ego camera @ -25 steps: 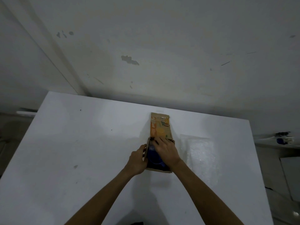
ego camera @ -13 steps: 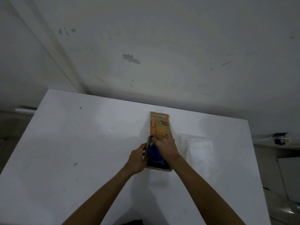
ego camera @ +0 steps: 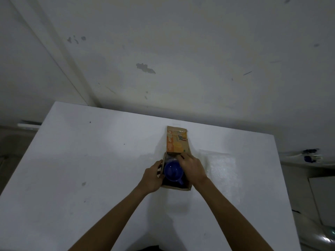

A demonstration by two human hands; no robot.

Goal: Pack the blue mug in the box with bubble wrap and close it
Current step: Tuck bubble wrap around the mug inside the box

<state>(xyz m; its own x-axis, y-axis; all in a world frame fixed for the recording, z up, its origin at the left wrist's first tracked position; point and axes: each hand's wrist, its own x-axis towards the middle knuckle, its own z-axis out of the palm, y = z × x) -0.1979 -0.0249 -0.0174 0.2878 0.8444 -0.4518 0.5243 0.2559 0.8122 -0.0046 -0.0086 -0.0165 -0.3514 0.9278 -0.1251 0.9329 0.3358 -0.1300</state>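
A small cardboard box (ego camera: 176, 187) stands open on the white table (ego camera: 90, 169), its orange printed lid flap (ego camera: 176, 142) lying back toward the wall. The blue mug (ego camera: 173, 172) sits upright inside the box, mouth up, handle toward me. My left hand (ego camera: 152, 178) grips the box's left wall. My right hand (ego camera: 192, 167) rests over the box's right side, fingers curled on the far rim by the flap hinge; whether it touches the mug is hidden. A clear sheet of bubble wrap (ego camera: 222, 167) lies flat on the table just right of the box.
The table's far edge meets a stained white wall (ego camera: 163, 51). Floor shows past the right table edge, with a blue-and-white object (ego camera: 310, 156) and a pale panel (ego camera: 324, 196) there.
My right hand has shifted off the mug's mouth toward the right, so more of the mug shows inside the box. My left hand stays on the box's left wall.
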